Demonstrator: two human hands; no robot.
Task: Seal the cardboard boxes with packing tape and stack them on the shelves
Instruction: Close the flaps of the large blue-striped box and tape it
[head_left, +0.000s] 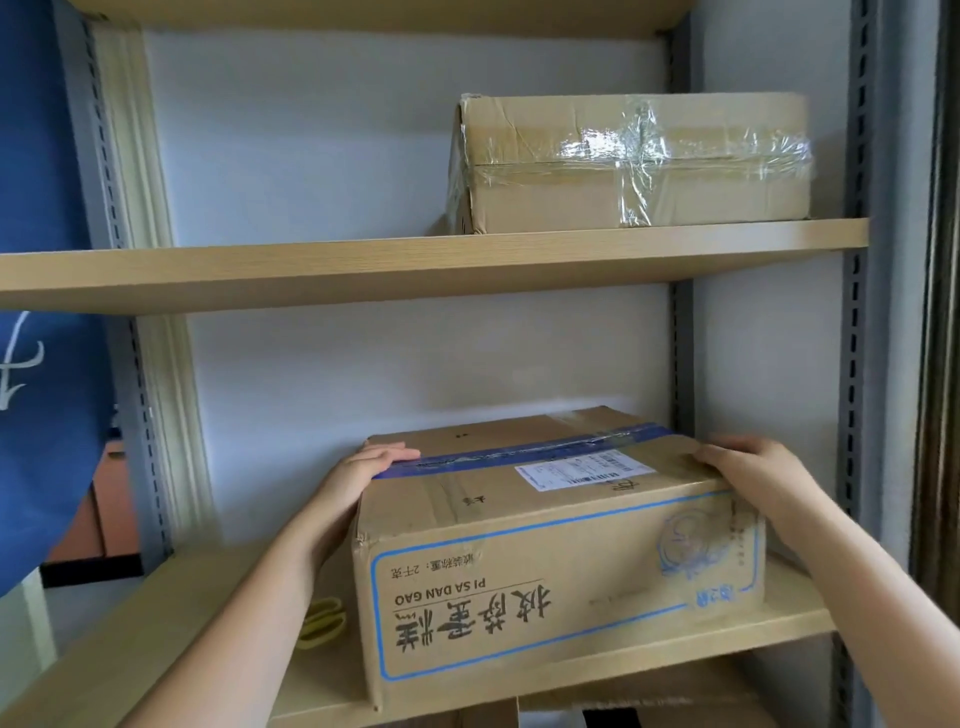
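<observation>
A taped cardboard box (550, 561) with blue printing and upside-down lettering sits on the lower wooden shelf (197, 613); its front edge overhangs the shelf a little. Blue tape runs across its top, beside a white label. My left hand (363, 470) grips the box's top left edge, thumb on top. My right hand (748, 467) grips the top right edge, fingers curled over the corner. A second box (628, 166), wrapped in clear tape, stands on the upper shelf (363, 270) at the right.
Grey slotted metal uprights (857, 312) frame the shelves on both sides. A yellow object (324, 621) lies on the lower shelf left of the box. Blue cloth (36, 364) hangs at the far left. Another cardboard box shows below the lower shelf.
</observation>
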